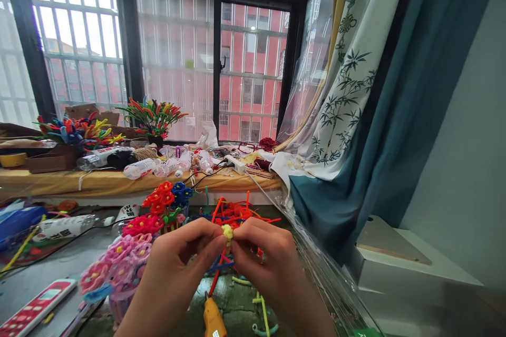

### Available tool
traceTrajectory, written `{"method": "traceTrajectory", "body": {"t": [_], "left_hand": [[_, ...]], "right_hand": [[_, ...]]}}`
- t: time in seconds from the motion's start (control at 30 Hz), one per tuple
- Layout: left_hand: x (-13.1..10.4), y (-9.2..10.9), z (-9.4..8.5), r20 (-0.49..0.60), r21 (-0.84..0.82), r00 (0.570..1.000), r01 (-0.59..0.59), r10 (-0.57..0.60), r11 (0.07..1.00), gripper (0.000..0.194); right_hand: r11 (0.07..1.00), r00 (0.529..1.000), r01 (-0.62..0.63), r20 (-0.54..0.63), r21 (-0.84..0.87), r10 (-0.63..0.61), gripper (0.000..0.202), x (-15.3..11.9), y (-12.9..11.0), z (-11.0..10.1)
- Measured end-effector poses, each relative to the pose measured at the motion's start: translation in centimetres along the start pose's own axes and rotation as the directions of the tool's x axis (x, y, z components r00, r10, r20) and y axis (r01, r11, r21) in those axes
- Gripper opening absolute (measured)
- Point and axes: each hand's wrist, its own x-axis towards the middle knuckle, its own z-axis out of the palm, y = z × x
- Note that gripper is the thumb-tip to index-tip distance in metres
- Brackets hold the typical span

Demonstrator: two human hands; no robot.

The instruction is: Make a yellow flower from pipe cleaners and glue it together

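Observation:
A small yellow piece of fuzzy pipe cleaner [226,232], bent into a little bundle, is pinched between the fingertips of both hands above the table. My left hand [185,255] grips it from the left with thumb and forefinger. From the other side, my right hand [265,253] closes on it with its fingertips. Below the hands lies a yellow glue gun [214,317], nozzle pointing away from me. Short yellow-green pipe cleaner pieces [261,308] lie to its right. Behind the hands is a pile of red pipe cleaners [241,212], partly hidden.
Pink pipe cleaner flowers [118,266] stand in a cup at left, with red flowers [159,197] and blue flowers [182,194] behind. A red and white remote [37,308] lies front left. Plastic bottles [140,168] line the windowsill. A teal curtain [389,116] hangs at right.

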Motion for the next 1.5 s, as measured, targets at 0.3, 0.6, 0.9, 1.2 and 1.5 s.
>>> {"method": "traceTrajectory", "body": {"t": [0.3, 0.6, 0.9, 1.2, 1.5], "left_hand": [[-0.1, -0.8, -0.6, -0.076, 0.282, 0.908, -0.377, 0.412, 0.882, 0.005], [-1.0, -1.5, -0.8, 0.107, 0.731, 0.513, -0.621, 0.852, 0.283, 0.014], [-1.0, -1.5, -0.2, 0.193, 0.743, 0.487, -0.639, 0.852, 0.197, 0.016], [-0.9, -1.8, 0.4, 0.156, 0.71, 0.541, -0.643, 0.826, 0.287, 0.013], [-0.6, -0.5, 0.1, 0.197, 0.596, 0.63, -0.685, 0.751, 0.419, 0.014]], "right_hand": [[0.838, 0.947, -0.294, 0.025, 0.46, 0.319, 0.016, 0.3, 0.6, 0.9], [0.647, 0.939, -0.313, 0.126, 0.695, 0.319, 0.033, 0.0, 1.1, 1.5], [0.824, 0.968, -0.248, 0.09, 0.51, 0.235, 0.037, 0.0, 0.6, 0.4], [0.902, 0.973, -0.233, 0.085, 0.364, 0.217, 0.027, 0.0, 0.8, 0.3], [0.893, 0.95, -0.308, 0.15, 0.329, 0.273, 0.019, 0.1, 0.8, -0.2]]}}
